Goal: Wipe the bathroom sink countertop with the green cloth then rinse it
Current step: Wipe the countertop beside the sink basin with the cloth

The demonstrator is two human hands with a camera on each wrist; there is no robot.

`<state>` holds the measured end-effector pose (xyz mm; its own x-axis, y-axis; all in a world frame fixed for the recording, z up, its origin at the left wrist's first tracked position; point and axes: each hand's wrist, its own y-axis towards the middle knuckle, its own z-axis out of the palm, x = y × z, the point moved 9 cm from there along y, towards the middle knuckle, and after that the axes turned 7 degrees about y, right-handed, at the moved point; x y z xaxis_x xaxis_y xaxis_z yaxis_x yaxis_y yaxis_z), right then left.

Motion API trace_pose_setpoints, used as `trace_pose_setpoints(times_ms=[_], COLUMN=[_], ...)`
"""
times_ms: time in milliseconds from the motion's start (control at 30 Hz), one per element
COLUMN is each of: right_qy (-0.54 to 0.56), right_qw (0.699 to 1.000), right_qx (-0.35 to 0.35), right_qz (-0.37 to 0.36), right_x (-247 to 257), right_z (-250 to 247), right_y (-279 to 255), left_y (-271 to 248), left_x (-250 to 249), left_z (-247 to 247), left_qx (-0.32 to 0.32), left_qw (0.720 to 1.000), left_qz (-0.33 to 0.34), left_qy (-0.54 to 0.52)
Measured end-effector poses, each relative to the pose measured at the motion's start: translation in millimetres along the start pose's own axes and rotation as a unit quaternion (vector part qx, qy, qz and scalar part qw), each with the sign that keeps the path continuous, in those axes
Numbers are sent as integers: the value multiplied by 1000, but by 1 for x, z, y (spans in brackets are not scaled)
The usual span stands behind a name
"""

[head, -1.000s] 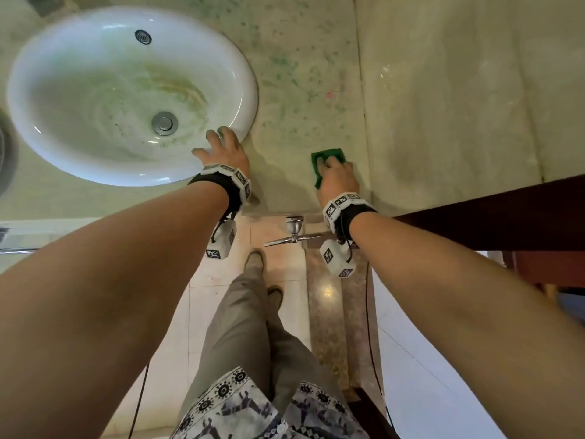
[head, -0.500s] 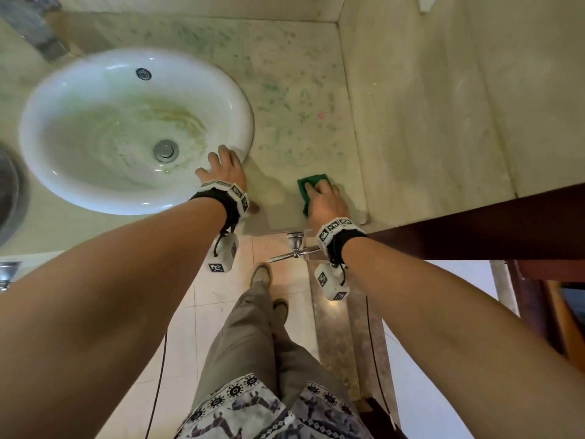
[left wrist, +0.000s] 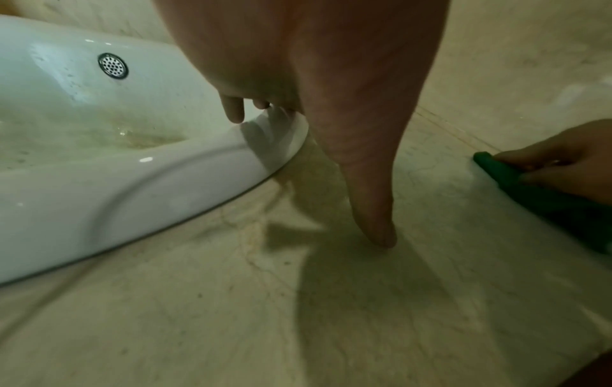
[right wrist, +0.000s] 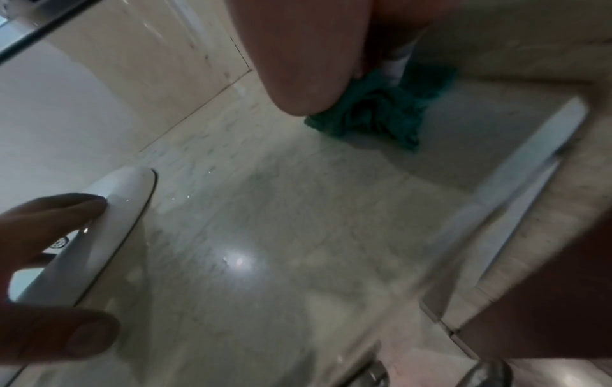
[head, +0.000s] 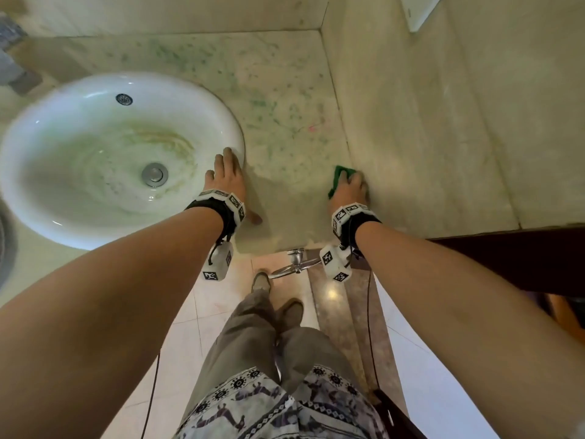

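Landmark: white oval sink (head: pixel 95 160), set into the marble countertop (head: pixel 285 99).
Left hand: left hand (head: pixel 226 179) rests on the sink's right rim, fingers straight and loosely spread over the rim edge; thumb tip is planted on the countertop just beside the rim. It grips nothing.
Right hand: right hand (head: pixel 348 188) presses down on the green cloth (head: pixel 338 177), well to the right of the sink. Fingers lie flat and close together over the cloth.
Cloth position: flat on the countertop, bunched under the palm in the right wrist view (right wrist: pixel 374 112), at the foot of the side wall (head: pixel 443 122).
Change vs 0.5 s ago: cloth and right hand lie farther right of the sink, now against the wall joint; before, a strip of bare countertop separated them from it.
Change, left hand: same place on the rim as in both earlier frames.
Surface: green specks scattered over the countertop behind the cloth.
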<state>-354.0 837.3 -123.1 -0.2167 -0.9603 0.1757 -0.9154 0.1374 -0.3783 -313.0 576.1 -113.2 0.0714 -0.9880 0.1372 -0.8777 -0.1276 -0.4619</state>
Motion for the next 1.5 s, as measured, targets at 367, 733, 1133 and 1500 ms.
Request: trace_pose_setpoints(times_ms=[367, 733, 1133, 1500], right_qy=[-24, 17, 26, -52], right_qw=[1000, 974, 983, 937], right_qx=[-3, 73, 74, 114], right_qz=[-19, -214, -165, -326], right_x=[30, 85, 28, 92], right_z=[-2, 18, 9, 33], right_y=[43, 16, 11, -30], left_y=[-5, -8, -8, -7], left_x=[-6, -8, -9, -5], left_z=[-1, -6, -7, -7], left_qx=[39, 30, 20, 6], left_qw=[998, 999, 999, 1000], left_qz=[29, 10, -3, 6], left_qy=[45, 34, 49, 29])
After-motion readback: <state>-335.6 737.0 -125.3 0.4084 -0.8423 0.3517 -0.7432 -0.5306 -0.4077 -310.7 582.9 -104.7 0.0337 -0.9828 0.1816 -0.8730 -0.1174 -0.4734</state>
